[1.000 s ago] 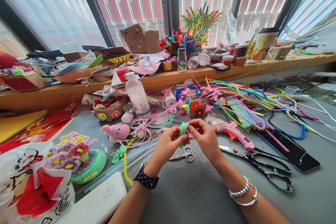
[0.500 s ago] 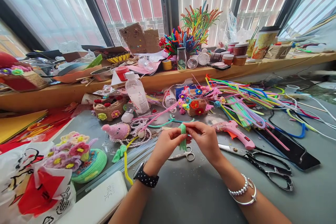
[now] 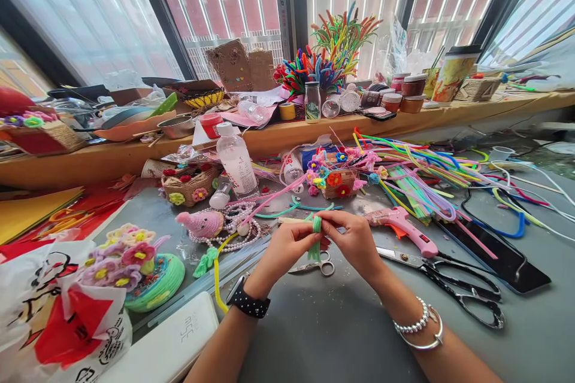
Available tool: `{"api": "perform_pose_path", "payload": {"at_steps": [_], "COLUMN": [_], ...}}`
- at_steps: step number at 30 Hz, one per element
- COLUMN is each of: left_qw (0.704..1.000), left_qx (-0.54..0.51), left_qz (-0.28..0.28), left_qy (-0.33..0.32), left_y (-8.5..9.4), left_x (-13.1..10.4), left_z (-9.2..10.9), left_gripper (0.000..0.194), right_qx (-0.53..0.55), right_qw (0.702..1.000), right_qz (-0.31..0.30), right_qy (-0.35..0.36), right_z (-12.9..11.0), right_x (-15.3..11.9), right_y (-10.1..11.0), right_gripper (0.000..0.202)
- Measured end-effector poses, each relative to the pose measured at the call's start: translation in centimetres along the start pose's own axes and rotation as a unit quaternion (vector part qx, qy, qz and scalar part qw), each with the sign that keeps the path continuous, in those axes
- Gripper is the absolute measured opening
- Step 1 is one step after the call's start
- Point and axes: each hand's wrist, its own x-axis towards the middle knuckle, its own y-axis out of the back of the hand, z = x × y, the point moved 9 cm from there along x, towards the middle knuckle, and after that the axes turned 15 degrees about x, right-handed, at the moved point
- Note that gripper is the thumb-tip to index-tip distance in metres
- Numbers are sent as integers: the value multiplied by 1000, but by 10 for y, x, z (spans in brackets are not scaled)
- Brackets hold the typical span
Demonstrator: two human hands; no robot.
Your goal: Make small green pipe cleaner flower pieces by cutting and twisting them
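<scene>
A small bundle of fuzzy green strands (image 3: 317, 239), like folded pipe cleaners, is pinched above the table between my two hands. My left hand (image 3: 287, 245) grips it from the left side, thumb and fingers closed on it. From the right, my right hand (image 3: 353, 242) pinches its upper part with thumb and forefinger. Some strands hang down below the fingers. Small scissors (image 3: 326, 266) lie on the table just beneath, partly behind my left hand. To the right rest large black-handled scissors (image 3: 440, 269) and a pink glue gun (image 3: 408, 228).
Left are a green tied piece (image 3: 206, 261), a pink crocheted figure (image 3: 202, 222) with pearl strings, a crocheted flower pot (image 3: 157, 287) and a white box (image 3: 179, 335). Behind stand a plastic bottle (image 3: 236, 161) and a flower basket (image 3: 339, 182). Loose pipe cleaners (image 3: 422, 173) and a phone (image 3: 498, 254) lie right.
Both hands stay closed on the green bundle, with only slight finger shifts. The whole view has moved a little, so everything sits slightly further right.
</scene>
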Motion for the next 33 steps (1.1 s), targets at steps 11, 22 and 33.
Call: {"api": "perform_pose_path", "payload": {"at_steps": [11,22,33], "left_qw": [947,809,796], "left_qx": [251,574,587], "left_qz": [202,110,142], "left_qy": [13,60,31], "left_y": [49,35,31], "left_x": [-10,-6,-6], "left_z": [11,-3,-1], "left_gripper": [27,12,23], "right_qx": [94,39,31], "right_qw": [994,997,998], "right_qz": [42,62,54], "right_qy": [-32,1,-16], "right_z": [2,-7,-4], "right_x": [1,-1,-1], "right_y": [8,13,9], "right_gripper": [20,20,21]}}
